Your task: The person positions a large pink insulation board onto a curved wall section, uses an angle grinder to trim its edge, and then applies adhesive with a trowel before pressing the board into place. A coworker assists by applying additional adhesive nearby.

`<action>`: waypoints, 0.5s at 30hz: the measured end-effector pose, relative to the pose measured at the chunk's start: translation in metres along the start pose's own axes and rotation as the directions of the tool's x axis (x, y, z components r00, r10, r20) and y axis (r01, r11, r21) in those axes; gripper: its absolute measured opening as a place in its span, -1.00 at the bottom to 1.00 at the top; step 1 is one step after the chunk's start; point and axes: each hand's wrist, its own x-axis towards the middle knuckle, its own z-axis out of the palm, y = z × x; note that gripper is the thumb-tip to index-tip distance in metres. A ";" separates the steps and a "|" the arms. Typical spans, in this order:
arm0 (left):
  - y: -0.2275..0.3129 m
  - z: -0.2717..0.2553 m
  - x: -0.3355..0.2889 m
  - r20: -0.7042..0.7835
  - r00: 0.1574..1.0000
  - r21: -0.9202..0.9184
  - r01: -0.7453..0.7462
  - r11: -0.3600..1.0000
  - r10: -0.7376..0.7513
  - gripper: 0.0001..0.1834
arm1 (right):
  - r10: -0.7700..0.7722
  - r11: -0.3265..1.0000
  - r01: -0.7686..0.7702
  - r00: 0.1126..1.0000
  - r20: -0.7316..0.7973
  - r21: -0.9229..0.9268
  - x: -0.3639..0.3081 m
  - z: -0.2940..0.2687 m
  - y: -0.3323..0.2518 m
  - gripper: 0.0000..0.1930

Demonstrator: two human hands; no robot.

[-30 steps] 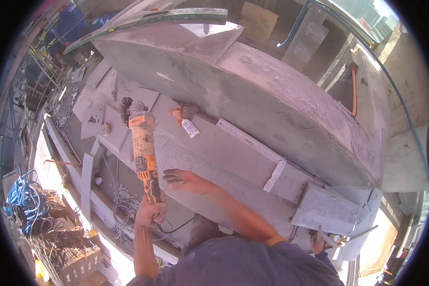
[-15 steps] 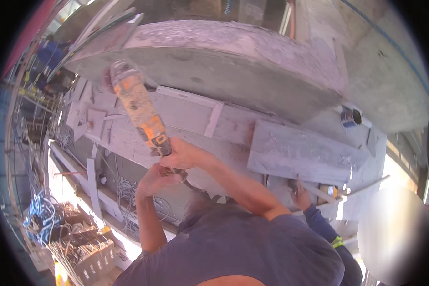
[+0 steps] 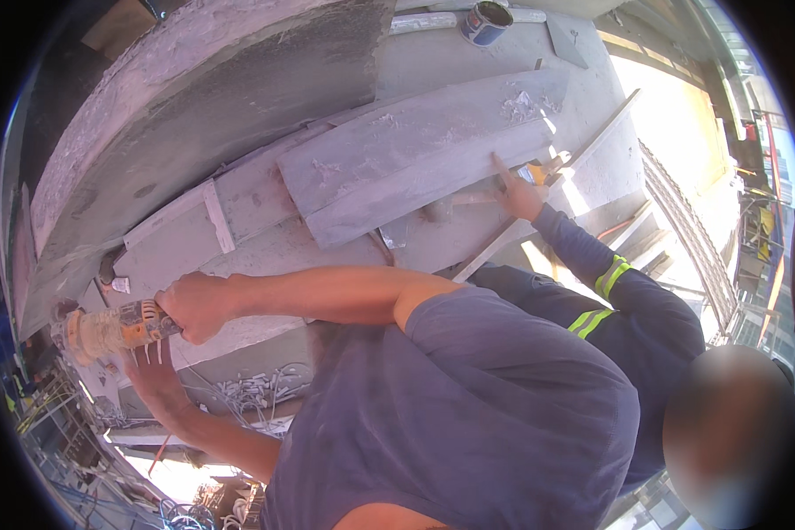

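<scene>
A dusty orange and black angle grinder point(image 3: 119, 334) lies across the left side of the view, its head pointing left. My right hand point(image 3: 196, 305) is closed round its rear end. My left hand point(image 3: 157, 375) is just below the tool's body, fingers stretched out and apart. Whether those fingertips touch the grinder I cannot tell. Behind the tool, a dusty grey ledge point(image 3: 172, 247) with thin strips on it runs along the foot of a curved concrete wall point(image 3: 203, 119).
On the right a co-worker's hand point(image 3: 523, 196) points at a long grey slab point(image 3: 415, 150); their dark sleeve has a yellow-green band. A blue tin point(image 3: 486, 24) stands beyond the slab. Loose cables point(image 3: 252, 389) lie below my arms. A wooden strip point(image 3: 601, 132) slants at the right.
My view has swung to the right. The grinder has turned from upright to nearly level. My left hand has let go of its rear end, and the co-worker's hand has reached forward.
</scene>
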 end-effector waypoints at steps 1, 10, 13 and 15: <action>0.000 -0.022 0.008 -0.043 0.998 -0.104 -0.056 0.993 0.051 -0.16 | -0.042 0.999 0.043 0.998 0.044 -0.009 0.001 0.006 -0.007 -0.60; 0.011 0.002 0.080 -0.284 0.948 -0.542 -0.283 0.791 0.145 -0.28 | -0.228 0.849 0.307 0.947 0.226 -0.431 0.072 -0.063 -0.039 -0.60; 0.063 0.018 0.091 -0.307 0.914 -0.595 -0.402 0.696 0.266 -0.31 | -0.410 0.694 0.444 0.891 0.197 -0.567 0.104 -0.083 -0.075 -0.52; 0.090 0.019 0.088 -0.319 0.902 -0.623 -0.431 0.653 0.291 -0.35 | -0.379 0.698 0.435 0.898 0.221 -0.569 0.113 -0.089 -0.092 -0.48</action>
